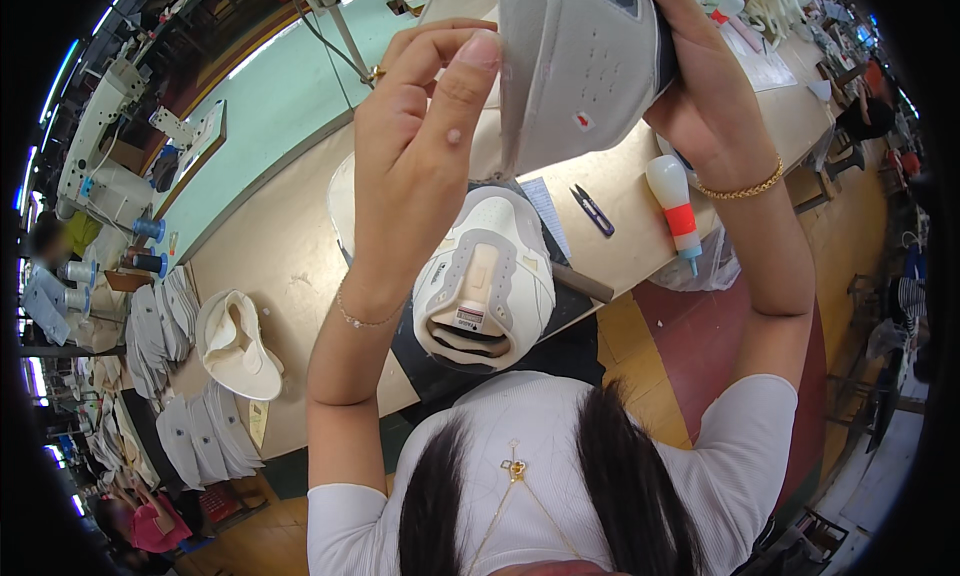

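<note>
Raised above the table in front of me is a light grey shoe upper (585,81), with a small red arrow sticker on its side. My right hand (695,86) grips it along the right edge. At its left edge, the thumb and bent fingers of my left hand (425,111) pinch the rim. Below it, close to my body, rests a white and grey shoe upper (490,271), its opening toward me and a label on the tongue. Part of another pale piece (342,206) shows behind my left wrist.
On the right lie thread snips (592,211), a paper sheet (545,216), a white squeeze bottle (672,206) with a red band and a clear plastic bag (715,266). At left are a cream shoe upper (240,344), stacked grey pieces (205,436), thread spools (150,261) and a sewing machine (105,166).
</note>
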The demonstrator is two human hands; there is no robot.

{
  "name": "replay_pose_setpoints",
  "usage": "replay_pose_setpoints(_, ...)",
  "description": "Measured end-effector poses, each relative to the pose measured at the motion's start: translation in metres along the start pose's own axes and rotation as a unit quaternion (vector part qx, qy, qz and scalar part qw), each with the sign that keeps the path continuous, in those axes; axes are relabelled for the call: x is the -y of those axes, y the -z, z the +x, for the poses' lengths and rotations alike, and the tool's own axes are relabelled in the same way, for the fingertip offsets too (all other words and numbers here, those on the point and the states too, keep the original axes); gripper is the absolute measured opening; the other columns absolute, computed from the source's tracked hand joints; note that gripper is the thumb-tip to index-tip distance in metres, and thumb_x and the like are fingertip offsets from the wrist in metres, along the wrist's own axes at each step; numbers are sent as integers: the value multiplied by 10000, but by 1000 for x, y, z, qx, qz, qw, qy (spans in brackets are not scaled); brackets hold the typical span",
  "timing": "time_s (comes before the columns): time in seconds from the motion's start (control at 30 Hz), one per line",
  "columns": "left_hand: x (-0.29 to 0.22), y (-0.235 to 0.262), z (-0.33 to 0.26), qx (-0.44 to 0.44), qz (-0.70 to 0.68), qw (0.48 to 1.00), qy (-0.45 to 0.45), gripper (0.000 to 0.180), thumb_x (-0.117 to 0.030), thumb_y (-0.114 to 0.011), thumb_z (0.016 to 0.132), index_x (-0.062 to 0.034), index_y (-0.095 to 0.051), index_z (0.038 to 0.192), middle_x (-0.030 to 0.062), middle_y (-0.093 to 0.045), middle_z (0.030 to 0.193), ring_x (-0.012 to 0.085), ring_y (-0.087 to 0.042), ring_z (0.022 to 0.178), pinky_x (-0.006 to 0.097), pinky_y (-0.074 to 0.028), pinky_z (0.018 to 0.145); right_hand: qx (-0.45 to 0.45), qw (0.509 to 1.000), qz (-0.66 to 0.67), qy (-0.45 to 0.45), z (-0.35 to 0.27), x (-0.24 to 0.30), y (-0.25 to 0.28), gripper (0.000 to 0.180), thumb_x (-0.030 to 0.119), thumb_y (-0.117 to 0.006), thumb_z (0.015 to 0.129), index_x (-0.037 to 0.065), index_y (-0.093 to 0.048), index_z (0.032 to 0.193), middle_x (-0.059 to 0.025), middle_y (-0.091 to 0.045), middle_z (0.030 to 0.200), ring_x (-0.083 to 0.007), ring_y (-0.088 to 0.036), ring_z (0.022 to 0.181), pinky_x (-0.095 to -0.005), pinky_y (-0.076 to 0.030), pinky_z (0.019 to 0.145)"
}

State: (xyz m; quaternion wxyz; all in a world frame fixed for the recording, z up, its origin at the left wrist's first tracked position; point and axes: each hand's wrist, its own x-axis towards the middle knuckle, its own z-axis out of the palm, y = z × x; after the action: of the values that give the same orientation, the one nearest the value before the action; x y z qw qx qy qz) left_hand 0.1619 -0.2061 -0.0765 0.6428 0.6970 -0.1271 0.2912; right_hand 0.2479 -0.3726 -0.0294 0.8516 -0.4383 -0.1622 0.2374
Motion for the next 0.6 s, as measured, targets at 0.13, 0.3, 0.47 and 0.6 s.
replay_pose_setpoints(0.13, -5, 0, 1, -8, -97, 994, 53, 377, -328, -489, 965, 20, -610, 1046, 51, -594, 947, 123, -533, 925, 233, -401, 845, 74, 988, -136, 21, -6, -6, 16, 426, 356, -664, 842, 44, -573, 1118, -53, -638, 1053, -143, -634, 928, -303, -534, 802)
replay_pose_setpoints(0.3, 6, 28, 4, -10, -391, 880, 271, 740, -635, -383, 890, 4, -493, 1246, 85, -592, 1137, 196, -552, 1053, 343, -405, 939, 124, 867, -417, 242, -18, -26, 20, 494, 276, -808, 703, 47, -517, 1028, -36, -595, 963, -97, -566, 838, -229, -465, 741)
replay_pose_setpoints(0.47, 9, 34, -9, -36, -499, 793, 349, 841, -705, -344, 853, -33, -422, 1352, 125, -503, 1324, 271, -476, 1219, 458, -336, 1039, 215, 742, -572, 278, -33, -58, 33, 525, 182, -837, 643, 59, -514, 1038, -138, -601, 1007, -272, -610, 897, -336, -487, 777)
replay_pose_setpoints(0.6, 23, 40, -23, -5, -489, 810, 322, 869, -742, -342, 833, -62, -388, 1371, 100, -478, 1341, 245, -467, 1222, 460, -356, 1022, 231, 703, -596, 311, -29, -79, 49, 600, 96, -847, 623, 77, -466, 1086, -143, -572, 1069, -239, -609, 914, -326, -496, 756)
